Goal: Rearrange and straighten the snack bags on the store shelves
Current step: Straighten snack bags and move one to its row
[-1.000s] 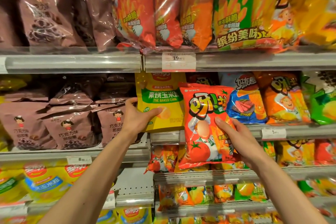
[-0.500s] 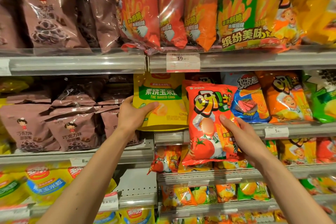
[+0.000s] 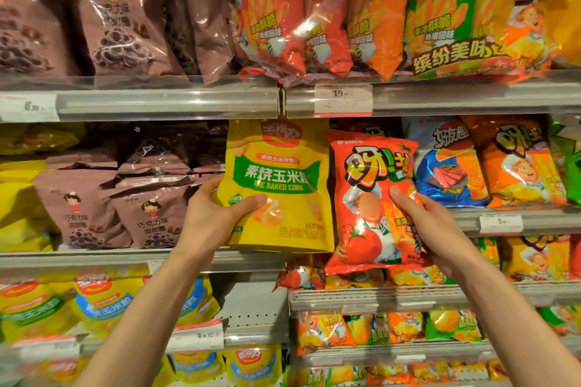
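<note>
Yellow baked-corn bag: upright, in front of the middle shelf rail, just under the upper shelf edge; gripped at its lower left by the left hand, thumb across the front, fingers behind.
Red tomato chip bag: upright, just right of the yellow bag, edges touching; its bottom hangs below the shelf edge; held at its right side by the right hand, thumb on the front.
Brown chocolate-ring bags: left of the yellow bag, leaning.
Blue steak chip bag: behind the red bag's right edge.
Price tag "19": rail above.
</note>
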`<act>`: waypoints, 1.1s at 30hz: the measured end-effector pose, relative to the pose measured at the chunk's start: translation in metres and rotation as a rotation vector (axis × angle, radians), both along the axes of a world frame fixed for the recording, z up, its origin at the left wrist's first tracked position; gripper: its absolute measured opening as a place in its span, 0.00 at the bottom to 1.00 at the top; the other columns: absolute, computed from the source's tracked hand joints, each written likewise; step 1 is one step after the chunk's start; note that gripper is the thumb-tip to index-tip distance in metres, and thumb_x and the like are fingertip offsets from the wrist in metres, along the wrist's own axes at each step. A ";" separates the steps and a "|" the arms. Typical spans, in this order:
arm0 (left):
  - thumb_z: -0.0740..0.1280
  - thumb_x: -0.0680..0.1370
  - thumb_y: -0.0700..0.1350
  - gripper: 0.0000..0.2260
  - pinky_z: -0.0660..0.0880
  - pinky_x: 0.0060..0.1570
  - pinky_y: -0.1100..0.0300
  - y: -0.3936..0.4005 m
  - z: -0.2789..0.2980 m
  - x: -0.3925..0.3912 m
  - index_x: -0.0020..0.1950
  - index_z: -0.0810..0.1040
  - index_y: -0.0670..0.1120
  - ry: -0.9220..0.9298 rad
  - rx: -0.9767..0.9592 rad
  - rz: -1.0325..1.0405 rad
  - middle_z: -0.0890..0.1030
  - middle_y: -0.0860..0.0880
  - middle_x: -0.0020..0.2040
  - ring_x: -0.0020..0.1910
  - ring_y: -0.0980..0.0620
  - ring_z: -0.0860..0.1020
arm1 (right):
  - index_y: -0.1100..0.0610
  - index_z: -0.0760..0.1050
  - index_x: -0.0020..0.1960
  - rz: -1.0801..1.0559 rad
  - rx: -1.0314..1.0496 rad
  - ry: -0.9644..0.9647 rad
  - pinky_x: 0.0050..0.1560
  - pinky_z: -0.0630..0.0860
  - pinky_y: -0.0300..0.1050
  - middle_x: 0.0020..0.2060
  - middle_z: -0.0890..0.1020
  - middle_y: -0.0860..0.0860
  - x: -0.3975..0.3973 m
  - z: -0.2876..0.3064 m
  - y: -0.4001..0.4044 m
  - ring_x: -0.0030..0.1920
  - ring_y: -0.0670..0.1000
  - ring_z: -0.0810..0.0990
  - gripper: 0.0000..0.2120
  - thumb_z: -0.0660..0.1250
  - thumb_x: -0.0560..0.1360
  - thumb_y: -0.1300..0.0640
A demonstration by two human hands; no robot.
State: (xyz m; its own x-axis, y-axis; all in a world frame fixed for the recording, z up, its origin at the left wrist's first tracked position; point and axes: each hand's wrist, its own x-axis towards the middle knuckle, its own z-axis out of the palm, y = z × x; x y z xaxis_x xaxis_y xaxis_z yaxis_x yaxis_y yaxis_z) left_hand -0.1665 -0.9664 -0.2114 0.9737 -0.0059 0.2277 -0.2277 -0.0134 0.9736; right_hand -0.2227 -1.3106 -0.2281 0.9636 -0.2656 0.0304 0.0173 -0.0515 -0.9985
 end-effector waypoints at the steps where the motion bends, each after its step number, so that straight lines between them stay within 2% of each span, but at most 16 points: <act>1: 0.82 0.63 0.49 0.28 0.83 0.48 0.53 0.003 0.000 -0.003 0.60 0.79 0.51 -0.012 0.007 0.009 0.88 0.52 0.49 0.48 0.51 0.87 | 0.49 0.72 0.74 0.011 0.005 -0.008 0.71 0.72 0.64 0.64 0.83 0.51 0.001 0.001 0.002 0.64 0.56 0.82 0.48 0.76 0.61 0.25; 3: 0.82 0.61 0.50 0.29 0.83 0.49 0.54 0.012 -0.002 -0.007 0.61 0.79 0.52 -0.041 0.033 0.033 0.88 0.54 0.50 0.48 0.52 0.87 | 0.49 0.75 0.70 0.022 0.010 -0.022 0.69 0.74 0.62 0.60 0.86 0.50 0.002 0.002 0.007 0.60 0.55 0.85 0.43 0.76 0.62 0.27; 6: 0.82 0.64 0.51 0.28 0.83 0.51 0.49 0.028 -0.006 -0.008 0.62 0.80 0.51 -0.056 0.038 0.067 0.88 0.52 0.51 0.50 0.50 0.87 | 0.50 0.75 0.71 -0.003 -0.021 -0.027 0.70 0.74 0.60 0.60 0.85 0.48 0.004 -0.001 0.016 0.61 0.53 0.83 0.43 0.75 0.63 0.28; 8: 0.82 0.63 0.52 0.28 0.84 0.47 0.51 0.039 -0.007 -0.009 0.61 0.81 0.54 -0.067 0.022 0.102 0.88 0.52 0.51 0.49 0.50 0.87 | 0.49 0.77 0.69 -0.001 -0.056 -0.050 0.69 0.75 0.59 0.58 0.86 0.46 0.006 -0.002 0.023 0.60 0.51 0.84 0.38 0.74 0.66 0.29; 10: 0.83 0.61 0.55 0.30 0.84 0.42 0.54 0.047 -0.007 -0.010 0.62 0.80 0.55 -0.077 0.014 0.148 0.88 0.54 0.51 0.47 0.52 0.87 | 0.51 0.74 0.72 -0.023 -0.113 -0.065 0.71 0.73 0.58 0.63 0.83 0.47 0.010 -0.002 0.031 0.64 0.51 0.81 0.42 0.72 0.66 0.27; 13: 0.83 0.59 0.58 0.38 0.84 0.46 0.49 0.057 -0.007 -0.009 0.67 0.77 0.53 -0.062 0.009 0.193 0.88 0.54 0.52 0.48 0.51 0.87 | 0.51 0.69 0.77 -0.071 -0.152 -0.112 0.72 0.70 0.53 0.68 0.77 0.43 0.022 0.005 0.046 0.68 0.48 0.76 0.47 0.71 0.67 0.26; 15: 0.83 0.59 0.58 0.39 0.84 0.47 0.49 0.063 -0.008 -0.009 0.67 0.78 0.52 -0.067 0.020 0.206 0.88 0.53 0.52 0.48 0.51 0.87 | 0.50 0.68 0.78 -0.094 -0.147 -0.127 0.72 0.72 0.55 0.68 0.78 0.46 0.033 0.012 0.057 0.68 0.50 0.77 0.46 0.71 0.68 0.27; 17: 0.83 0.60 0.56 0.37 0.84 0.46 0.50 0.071 -0.007 -0.009 0.67 0.78 0.52 -0.070 0.021 0.207 0.88 0.52 0.52 0.49 0.50 0.87 | 0.49 0.72 0.74 -0.099 -0.175 -0.127 0.71 0.73 0.56 0.66 0.81 0.46 0.047 0.018 0.065 0.67 0.52 0.79 0.41 0.71 0.69 0.28; 19: 0.83 0.62 0.55 0.35 0.84 0.40 0.57 0.079 -0.006 -0.009 0.67 0.78 0.52 -0.085 0.036 0.215 0.88 0.53 0.51 0.47 0.51 0.87 | 0.47 0.78 0.64 -0.111 -0.206 -0.143 0.67 0.75 0.53 0.58 0.84 0.43 0.060 0.022 0.070 0.64 0.51 0.80 0.30 0.71 0.70 0.29; 20: 0.83 0.62 0.54 0.35 0.83 0.37 0.61 0.083 -0.005 -0.010 0.67 0.78 0.52 -0.093 0.044 0.221 0.88 0.54 0.51 0.46 0.52 0.87 | 0.48 0.78 0.64 -0.123 -0.222 -0.150 0.67 0.74 0.52 0.58 0.84 0.43 0.066 0.023 0.072 0.64 0.51 0.80 0.30 0.70 0.71 0.28; 22: 0.83 0.63 0.53 0.33 0.82 0.36 0.63 0.089 -0.001 -0.011 0.66 0.78 0.53 -0.099 0.043 0.227 0.88 0.54 0.50 0.46 0.53 0.87 | 0.53 0.76 0.70 -0.151 -0.234 -0.167 0.66 0.74 0.51 0.62 0.83 0.47 0.078 0.022 0.076 0.65 0.52 0.79 0.37 0.69 0.71 0.28; 24: 0.83 0.63 0.53 0.29 0.82 0.36 0.64 0.092 0.001 -0.012 0.62 0.79 0.55 -0.104 0.042 0.232 0.88 0.55 0.50 0.46 0.54 0.87 | 0.55 0.74 0.72 -0.176 -0.222 -0.199 0.65 0.73 0.49 0.65 0.81 0.49 0.089 0.021 0.083 0.65 0.51 0.78 0.39 0.69 0.72 0.29; 27: 0.83 0.62 0.52 0.27 0.81 0.36 0.67 0.088 0.006 -0.013 0.59 0.78 0.58 -0.112 0.039 0.228 0.88 0.58 0.49 0.45 0.57 0.87 | 0.59 0.65 0.78 -0.232 -0.217 -0.203 0.71 0.69 0.50 0.73 0.74 0.54 0.102 0.018 0.095 0.71 0.54 0.73 0.44 0.69 0.74 0.31; 30: 0.82 0.62 0.52 0.29 0.80 0.36 0.68 0.082 0.006 -0.013 0.60 0.76 0.58 -0.118 0.033 0.235 0.87 0.60 0.48 0.44 0.59 0.86 | 0.59 0.56 0.82 -0.219 -0.301 -0.170 0.75 0.63 0.51 0.79 0.66 0.56 0.106 0.013 0.101 0.78 0.57 0.65 0.47 0.67 0.76 0.32; 33: 0.82 0.62 0.52 0.34 0.82 0.39 0.64 0.076 0.005 -0.011 0.66 0.75 0.53 -0.115 0.022 0.246 0.87 0.57 0.49 0.46 0.57 0.86 | 0.55 0.48 0.84 -0.199 -0.378 -0.216 0.76 0.63 0.53 0.81 0.62 0.55 0.097 0.005 0.097 0.79 0.55 0.63 0.51 0.67 0.74 0.30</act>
